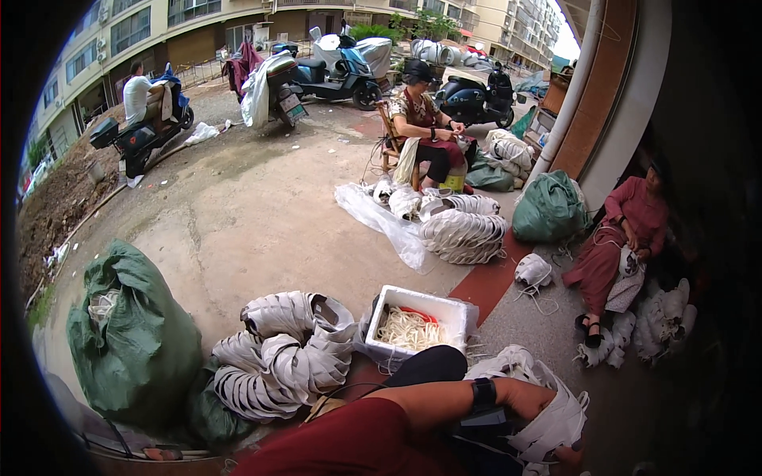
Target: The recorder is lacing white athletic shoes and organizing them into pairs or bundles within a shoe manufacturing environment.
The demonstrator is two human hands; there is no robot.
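Note:
My left arm, with a dark watch at the wrist, reaches across to the lower right. My left hand (527, 399) is closed on a bundle of white shoe uppers (556, 424), its fingertips tucked out of sight among them. At the bundle's lower edge a small part of my right hand (568, 455) shows against the white material; its fingers are mostly hidden in the dark. Just beyond my arm stands a white foam box (459, 324) with cream laces (409, 329) and something red inside. Left of it lie curved stacks of nested white uppers (290, 357).
A bulging green sack (131, 341) stands at the left. One seated person (421, 119) works ahead beside more stacked uppers (464, 234); another person (639, 214) sits at the right near a green sack (549, 208) and a loose white upper (533, 270). Parked scooters (333, 71) stand farther off.

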